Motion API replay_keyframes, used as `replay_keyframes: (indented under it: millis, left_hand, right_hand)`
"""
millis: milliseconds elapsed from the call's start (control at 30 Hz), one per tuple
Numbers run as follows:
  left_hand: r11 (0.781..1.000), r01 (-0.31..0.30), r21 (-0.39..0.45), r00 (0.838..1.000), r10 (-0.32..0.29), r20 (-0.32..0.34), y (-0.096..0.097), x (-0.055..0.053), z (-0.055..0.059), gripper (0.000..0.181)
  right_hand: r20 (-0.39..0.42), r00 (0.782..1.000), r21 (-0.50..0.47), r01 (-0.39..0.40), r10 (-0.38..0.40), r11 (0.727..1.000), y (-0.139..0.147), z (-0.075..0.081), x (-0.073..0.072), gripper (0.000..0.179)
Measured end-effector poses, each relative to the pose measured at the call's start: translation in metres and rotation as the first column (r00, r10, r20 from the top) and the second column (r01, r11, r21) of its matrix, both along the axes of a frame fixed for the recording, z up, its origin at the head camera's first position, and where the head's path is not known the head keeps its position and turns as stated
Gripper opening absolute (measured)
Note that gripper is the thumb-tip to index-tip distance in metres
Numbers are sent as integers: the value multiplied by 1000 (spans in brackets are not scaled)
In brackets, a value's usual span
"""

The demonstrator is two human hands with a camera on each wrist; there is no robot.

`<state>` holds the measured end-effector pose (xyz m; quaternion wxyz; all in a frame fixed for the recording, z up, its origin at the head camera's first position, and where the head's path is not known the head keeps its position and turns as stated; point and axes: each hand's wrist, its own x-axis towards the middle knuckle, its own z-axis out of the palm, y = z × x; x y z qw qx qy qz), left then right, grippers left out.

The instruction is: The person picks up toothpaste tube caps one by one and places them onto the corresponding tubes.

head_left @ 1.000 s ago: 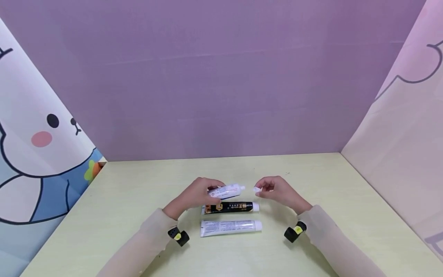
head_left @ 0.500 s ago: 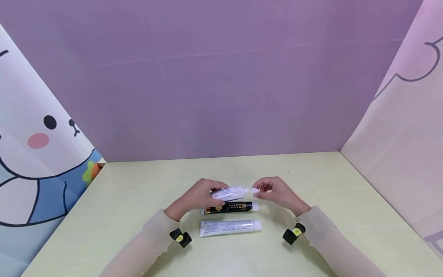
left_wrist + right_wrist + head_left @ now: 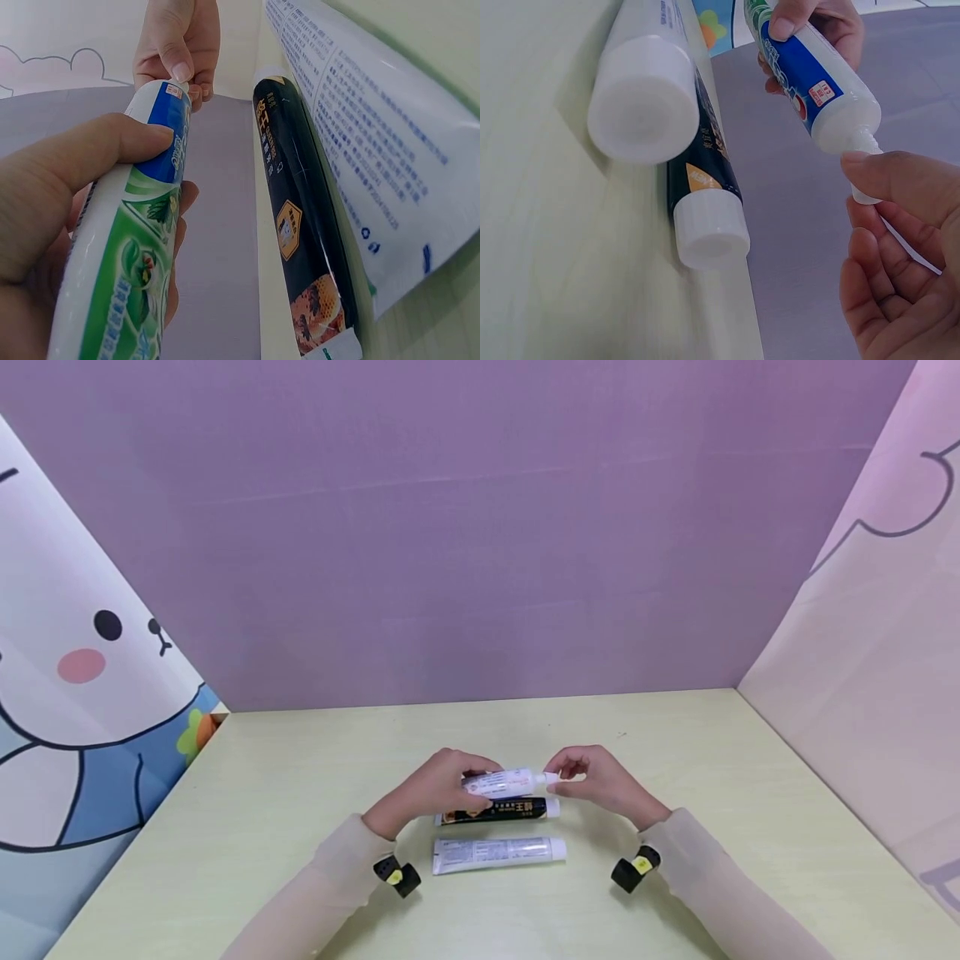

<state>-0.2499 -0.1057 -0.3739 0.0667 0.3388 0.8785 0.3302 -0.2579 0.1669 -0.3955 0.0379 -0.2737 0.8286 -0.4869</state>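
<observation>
My left hand [image 3: 441, 785] grips a toothpaste tube [image 3: 504, 783], its nozzle pointing right. A green, blue and white face of this toothpaste tube [image 3: 150, 202] shows in the left wrist view. Between thumb and fingers, my right hand [image 3: 602, 782] pinches a small white cap [image 3: 865, 195] at the nozzle's tip. Threads of the nozzle [image 3: 864, 140] show just above the thumb in the right wrist view; how far the cap covers it is hidden. Just in front of the held tube, a black toothpaste tube [image 3: 517, 810] lies on the table, partly covered by my left fingers from above.
Nearer me, a white toothpaste tube [image 3: 498, 854] lies parallel to the black one, its cap to the right. The pale table [image 3: 300, 752] meets a purple wall [image 3: 480, 568] at the back. Cartoon-printed panels [image 3: 90, 693] stand at the sides.
My left hand has brought the tube to the right and slightly nearer me. The gap between nozzle and cap has closed. My right hand has shifted only slightly; both lying tubes are still.
</observation>
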Motion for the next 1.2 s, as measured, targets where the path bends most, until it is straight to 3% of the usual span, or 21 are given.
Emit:
replay_keyframes:
  millis: [233,667,1200]
  left_hand:
    - [1000,3,-3,1000,-3,-3,2,-1,-2,36]
    - [1000,13,-23,1000,-13,19,5,-2,0,38]
    - [1000,-10,-7,997,11,73,9,0,6,40]
  right_hand:
    - [-23,1000,23,6,-5,1000,-2,0,1,16]
    - [-193,981,56,-6,17,998,1,-2,3,20]
    - [-203,979,34,36,-29,999,1,1,4,19]
